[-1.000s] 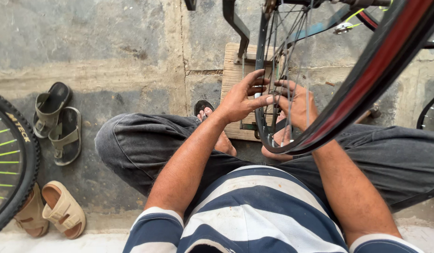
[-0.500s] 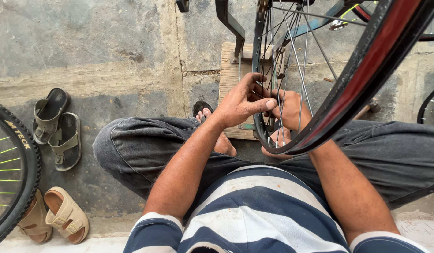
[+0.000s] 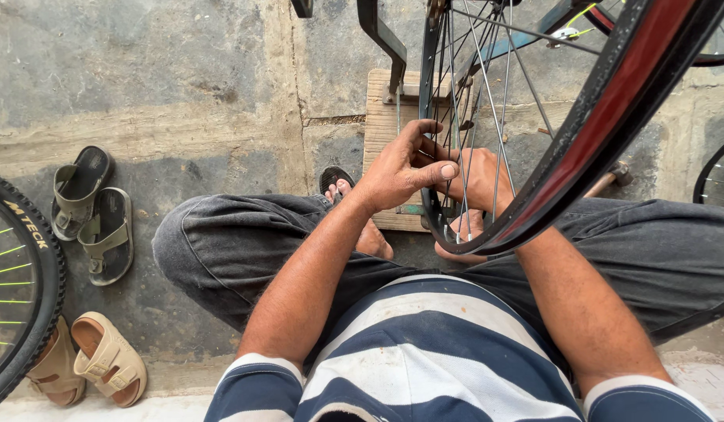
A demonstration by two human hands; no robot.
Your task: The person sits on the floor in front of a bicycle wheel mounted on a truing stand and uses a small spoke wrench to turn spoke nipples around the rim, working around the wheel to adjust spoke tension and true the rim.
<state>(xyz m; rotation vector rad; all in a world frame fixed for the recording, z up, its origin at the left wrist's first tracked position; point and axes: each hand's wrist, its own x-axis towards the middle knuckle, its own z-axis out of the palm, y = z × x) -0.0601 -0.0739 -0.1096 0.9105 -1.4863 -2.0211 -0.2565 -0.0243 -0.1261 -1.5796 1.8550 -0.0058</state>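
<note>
Down on the concrete, the person sits with knees spread in dark grey trousers [image 3: 221, 250], and the black-and-red-rimmed bicycle wheel with thin steel spokes [image 3: 581, 148] stands upright between the legs, close in front of the chest, so both hands can get at it from either side. The left hand [image 3: 401, 168] is on the near side of the spokes, fingers curled and pressed together, thumb laid flat along the top, apparently pinching a spoke or something small on it; what sits under the fingertips I cannot tell. The right hand [image 3: 483, 176] reaches in from the other side, mostly hidden behind spokes and rim, so whether its fingers are closed is unclear. Below the wheel lies a pale wooden board [image 3: 381, 117], seemingly a base for the dark metal stand [image 3: 381, 35] rising above it. Two bare feet show by the board, one with toes in a black slipper [image 3: 335, 178]. Now the count: one wheel in hand, one tyred wheel with neon green spokes [image 3: 18, 289] at the left edge, slivers of further wheels at right. Footwear parked out of the way: two grey strapped sandals [image 3: 96, 215], two tan strapped sandals [image 3: 92, 363], each pair side by side.
</note>
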